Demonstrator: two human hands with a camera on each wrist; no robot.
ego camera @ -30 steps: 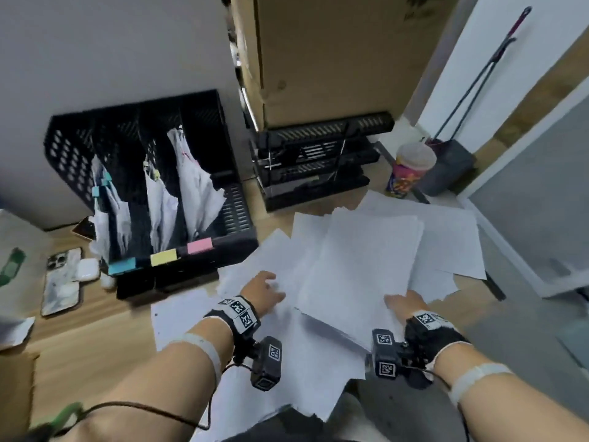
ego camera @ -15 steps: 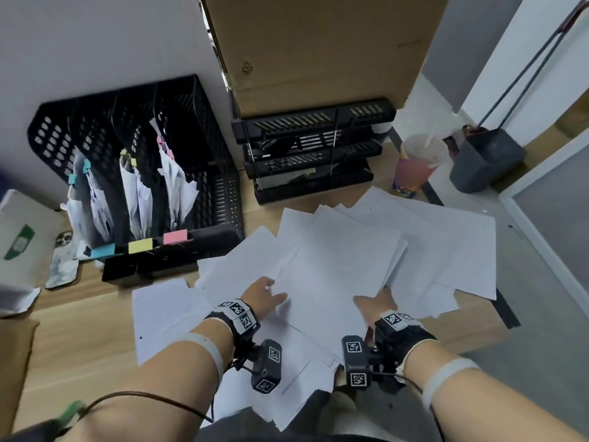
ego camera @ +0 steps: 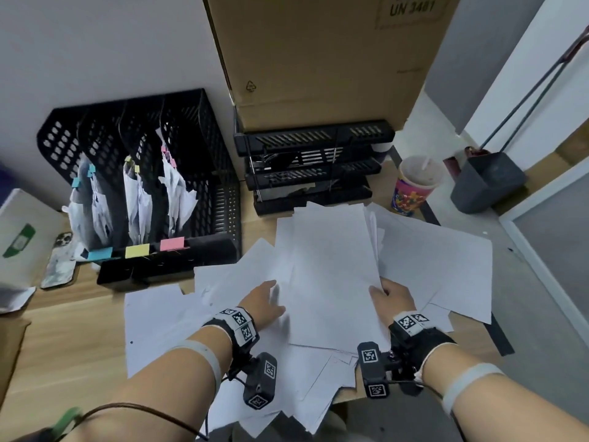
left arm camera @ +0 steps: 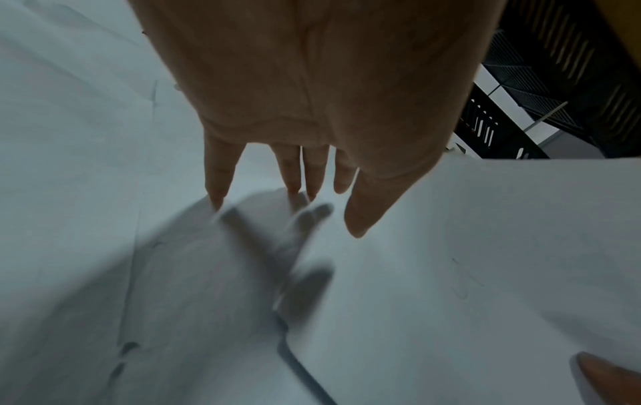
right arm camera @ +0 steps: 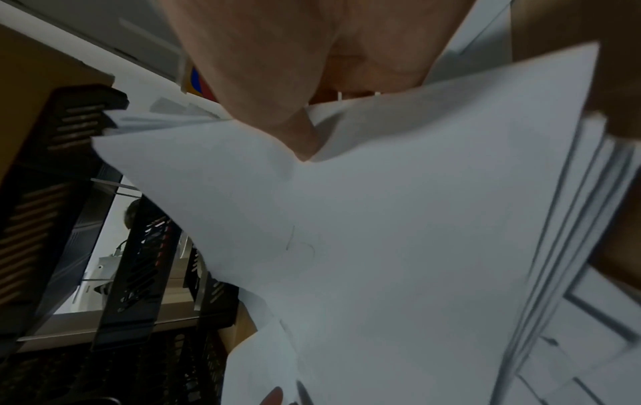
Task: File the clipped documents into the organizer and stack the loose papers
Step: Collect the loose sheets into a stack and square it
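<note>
Loose white papers (ego camera: 331, 266) lie spread over the wooden desk (ego camera: 63, 346) in front of me. My right hand (ego camera: 387, 296) grips the right edge of a lifted bundle of sheets (right arm camera: 399, 233), thumb on top. My left hand (ego camera: 266, 299) is flat with straight fingers (left arm camera: 218, 175) touching the papers at the bundle's left edge. The black mesh organizer (ego camera: 197, 161) stands at the back left; its slots hold clipped documents (ego camera: 177, 193) with blue, yellow and pink clips and matching tags in front.
A black stacked letter tray (ego camera: 312, 167) stands behind the papers under a large cardboard box (ego camera: 318, 52). A colourful cup (ego camera: 414, 186) is at the desk's right end. A phone (ego camera: 60, 260) and a white box (ego camera: 22, 237) lie at the left.
My right hand has pulled the bundle of sheets leftward over the pile, closer to my left hand. The head view has tilted and moved nearer the desk.
</note>
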